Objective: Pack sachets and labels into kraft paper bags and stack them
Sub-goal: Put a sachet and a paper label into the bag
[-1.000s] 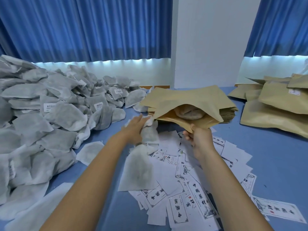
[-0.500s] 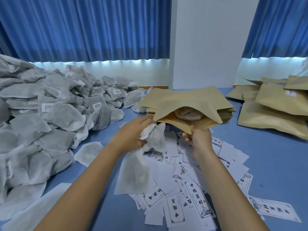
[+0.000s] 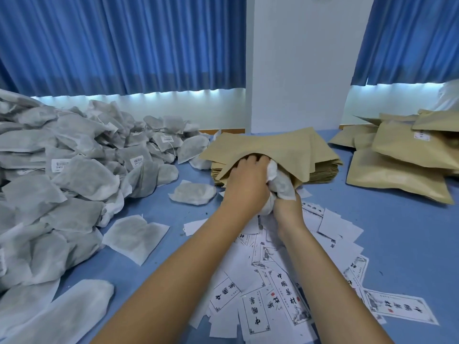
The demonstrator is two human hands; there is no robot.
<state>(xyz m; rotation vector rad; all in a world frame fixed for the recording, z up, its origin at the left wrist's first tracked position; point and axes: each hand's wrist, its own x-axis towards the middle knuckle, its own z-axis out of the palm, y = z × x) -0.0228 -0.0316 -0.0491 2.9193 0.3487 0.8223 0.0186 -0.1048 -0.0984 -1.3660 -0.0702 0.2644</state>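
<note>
At the mouth of the kraft bag (image 3: 273, 147) on the stack (image 3: 323, 170), the left hand (image 3: 246, 184) grips 1 sachet (image 3: 279, 181) half inside — it should push deep and flat while the right hand (image 3: 286, 211) pinches the lower lip, so nothing tears.

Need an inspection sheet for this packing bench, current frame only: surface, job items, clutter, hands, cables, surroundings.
Surface: blue table, largely covered.
Job's things: sachet pile at left; labels scattered near the person, some face down; open paper bag atop a stack of empty bags; filled bags stacked at right.
Clutter: two loose sachets lying apart from the pile.
Hands: left hand grips a sachet partly inside the bag's mouth; right hand at the mouth's lower edge, fingers hidden by the sachet.
Cables: nothing seen.
Surroundings: blue curtains, white pillar behind the table.
</note>
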